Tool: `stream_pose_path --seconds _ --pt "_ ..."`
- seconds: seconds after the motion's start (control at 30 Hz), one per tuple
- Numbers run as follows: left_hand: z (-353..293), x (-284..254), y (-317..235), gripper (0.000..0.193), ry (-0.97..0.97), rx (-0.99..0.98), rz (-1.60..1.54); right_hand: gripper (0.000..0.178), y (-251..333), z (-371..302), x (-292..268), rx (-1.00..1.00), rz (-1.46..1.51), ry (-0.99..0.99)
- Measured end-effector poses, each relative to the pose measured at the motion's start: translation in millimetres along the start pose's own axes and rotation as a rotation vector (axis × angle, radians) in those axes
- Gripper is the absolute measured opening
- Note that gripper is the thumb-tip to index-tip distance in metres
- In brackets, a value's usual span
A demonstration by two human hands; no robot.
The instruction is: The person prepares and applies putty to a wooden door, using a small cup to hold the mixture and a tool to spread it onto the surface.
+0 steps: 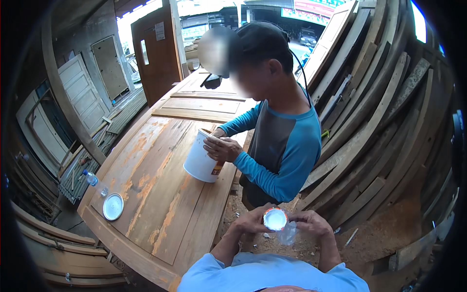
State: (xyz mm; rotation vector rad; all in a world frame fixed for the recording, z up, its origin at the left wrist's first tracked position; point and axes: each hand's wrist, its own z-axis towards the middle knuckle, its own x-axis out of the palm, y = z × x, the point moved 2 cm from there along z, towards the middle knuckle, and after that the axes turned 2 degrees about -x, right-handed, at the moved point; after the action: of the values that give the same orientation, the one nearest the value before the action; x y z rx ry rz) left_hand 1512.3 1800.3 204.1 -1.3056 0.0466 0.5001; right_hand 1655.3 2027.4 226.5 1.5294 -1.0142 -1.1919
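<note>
The person's left hand (pixel 249 221) is closed around a small round tub (pixel 276 219), which is held up in front of the person's chest, its white top facing the camera and a bit of orange-red showing along its edge. Just to the right of it, the right hand (pixel 314 223) has its fingers bent and drawn together on a piece of clear plastic (pixel 287 234) that hangs beside and slightly below the tub (the exact placing of the fingertips is hard to make out). Across from them, a co-worker (pixel 284 138) in a blue and grey long-sleeved top and a dark cap holds a white bucket (pixel 198 158) tilted over a large wooden door (pixel 160 187), one hand on the bucket's side and the other at its rim, partly hidden. The door lies flat, its bare wood marked with orange-brown patches. Near its left edge lies a round white lid (pixel 113 207), and just beyond that is a clear bottle (pixel 95 183) with a blue cap. Long planks (pixel 369 121) lean in a dense row along the right, while a brown door (pixel 154 48) stands upright at the back
</note>
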Motion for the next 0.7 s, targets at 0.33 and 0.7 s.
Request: stream_pose_path --seconds 0.33,0.7 --pt "-12 1 14 0.064 -0.042 0.002 -0.094 0.034 4 7 15 -0.065 -0.184 -0.141" --pt "-9 6 31 0.062 0.010 -0.029 -0.122 0.020 1 -2 14 -0.165 -0.084 -0.027"
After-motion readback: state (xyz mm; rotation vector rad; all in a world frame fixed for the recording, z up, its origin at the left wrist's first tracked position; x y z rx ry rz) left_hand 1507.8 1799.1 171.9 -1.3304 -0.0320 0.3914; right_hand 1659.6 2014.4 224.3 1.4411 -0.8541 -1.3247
